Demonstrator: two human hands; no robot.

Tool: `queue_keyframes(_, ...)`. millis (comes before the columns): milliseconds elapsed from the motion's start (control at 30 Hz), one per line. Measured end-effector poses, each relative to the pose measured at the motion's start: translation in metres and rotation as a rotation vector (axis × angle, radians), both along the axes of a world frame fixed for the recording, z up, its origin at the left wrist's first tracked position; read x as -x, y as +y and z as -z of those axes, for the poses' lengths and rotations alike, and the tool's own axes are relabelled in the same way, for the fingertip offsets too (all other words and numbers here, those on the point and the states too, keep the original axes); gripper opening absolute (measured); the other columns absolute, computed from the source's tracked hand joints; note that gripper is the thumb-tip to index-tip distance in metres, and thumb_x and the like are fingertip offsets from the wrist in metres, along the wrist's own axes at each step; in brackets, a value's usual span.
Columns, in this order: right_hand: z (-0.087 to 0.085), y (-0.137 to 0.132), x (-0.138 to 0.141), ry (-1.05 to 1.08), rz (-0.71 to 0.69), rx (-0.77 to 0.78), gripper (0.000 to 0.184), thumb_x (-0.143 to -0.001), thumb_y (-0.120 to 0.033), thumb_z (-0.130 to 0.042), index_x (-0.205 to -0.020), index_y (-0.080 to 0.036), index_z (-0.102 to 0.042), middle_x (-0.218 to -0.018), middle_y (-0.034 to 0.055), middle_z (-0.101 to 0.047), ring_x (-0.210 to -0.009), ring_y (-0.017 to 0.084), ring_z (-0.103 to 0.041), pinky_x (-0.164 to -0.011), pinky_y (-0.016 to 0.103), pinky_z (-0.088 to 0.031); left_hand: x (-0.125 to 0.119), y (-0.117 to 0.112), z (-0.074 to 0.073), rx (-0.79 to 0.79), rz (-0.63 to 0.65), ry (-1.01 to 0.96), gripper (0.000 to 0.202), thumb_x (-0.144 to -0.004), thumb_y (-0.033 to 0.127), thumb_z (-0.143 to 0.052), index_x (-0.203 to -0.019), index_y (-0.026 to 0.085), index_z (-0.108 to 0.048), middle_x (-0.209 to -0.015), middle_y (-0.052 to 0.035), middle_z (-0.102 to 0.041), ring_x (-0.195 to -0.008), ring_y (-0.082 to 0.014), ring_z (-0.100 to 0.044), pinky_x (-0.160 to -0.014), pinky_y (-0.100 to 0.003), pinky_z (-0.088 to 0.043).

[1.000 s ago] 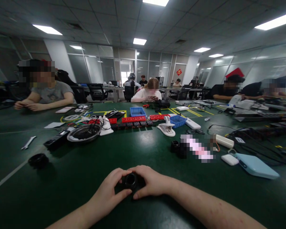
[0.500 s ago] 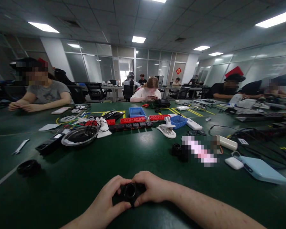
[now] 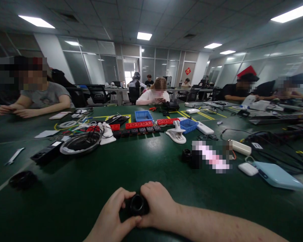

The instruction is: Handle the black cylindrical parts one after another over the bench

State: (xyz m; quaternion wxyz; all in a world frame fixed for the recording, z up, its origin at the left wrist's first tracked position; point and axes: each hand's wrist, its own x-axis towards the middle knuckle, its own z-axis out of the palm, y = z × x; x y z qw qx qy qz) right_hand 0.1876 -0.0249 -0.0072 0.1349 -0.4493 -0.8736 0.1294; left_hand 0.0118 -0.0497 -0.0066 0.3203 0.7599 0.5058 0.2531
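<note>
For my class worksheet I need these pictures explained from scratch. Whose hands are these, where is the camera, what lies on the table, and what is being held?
There is no machine here: a person works with two bare hands. The camera sits on that person's head and looks forward and down, so both arms enter from the bottom edge. The left hand and right hand together grip a small black ring-shaped part over the dark green table. Farther off lie a round shiny metal dish, a row of red plastic blocks, a blue plastic tray, a white plastic clip and a pale blue flat case. Other people sit around the same table.
</note>
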Motion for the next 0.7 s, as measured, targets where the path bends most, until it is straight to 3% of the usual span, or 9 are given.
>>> queue_keyframes(100,-0.001,0.0,0.0,0.042,-0.044,-0.009,0.055,-0.052,-0.06,-0.068,-0.083,-0.016,-0.055,-0.082,0.0042,-0.058,-0.074,0.021,-0.052,-0.067,0.032,-0.038,-0.001,0.0,-0.002,-0.019,0.007,-0.031,0.025,-0.069,0.022,-0.065,-0.092,0.021,-0.057,-0.082,-0.0013,-0.051,-0.075,-0.0207,-0.049,-0.066,-0.03,-0.04)
queue_keyframes(200,-0.008,0.007,-0.008,0.137,-0.228,0.092,0.055,-0.059,-0.055,-0.068,-0.098,-0.019,-0.054,-0.091,0.0029,-0.058,-0.082,0.02,-0.053,-0.073,0.03,-0.038,0.0,0.002,-0.007,-0.009,0.077,-0.085,0.027,-0.069,0.021,-0.064,-0.094,0.021,-0.056,-0.086,-0.0017,-0.052,-0.08,-0.0207,-0.049,-0.07,-0.03,-0.04)
queue_keyframes(333,-0.014,0.021,-0.018,0.157,-0.431,0.233,0.047,-0.061,-0.043,-0.073,-0.099,-0.019,-0.057,-0.092,0.001,-0.059,-0.086,0.018,-0.053,-0.078,0.03,-0.037,0.004,0.004,-0.013,0.046,0.222,-0.134,0.03,-0.069,0.023,-0.064,-0.098,0.022,-0.054,-0.089,-0.0015,-0.052,-0.08,-0.0191,-0.049,-0.07,-0.028,-0.041)
queue_keyframes(700,-0.012,0.023,-0.017,0.124,-0.454,0.286,0.04,-0.064,-0.037,-0.073,-0.099,-0.021,-0.06,-0.09,0.0,-0.059,-0.084,0.018,-0.052,-0.076,0.03,-0.035,0.009,0.002,-0.011,0.019,0.253,-0.152,0.041,-0.068,0.026,-0.069,-0.106,0.026,-0.052,-0.093,-0.0008,-0.049,-0.08,-0.0182,-0.048,-0.066,-0.025,-0.039)
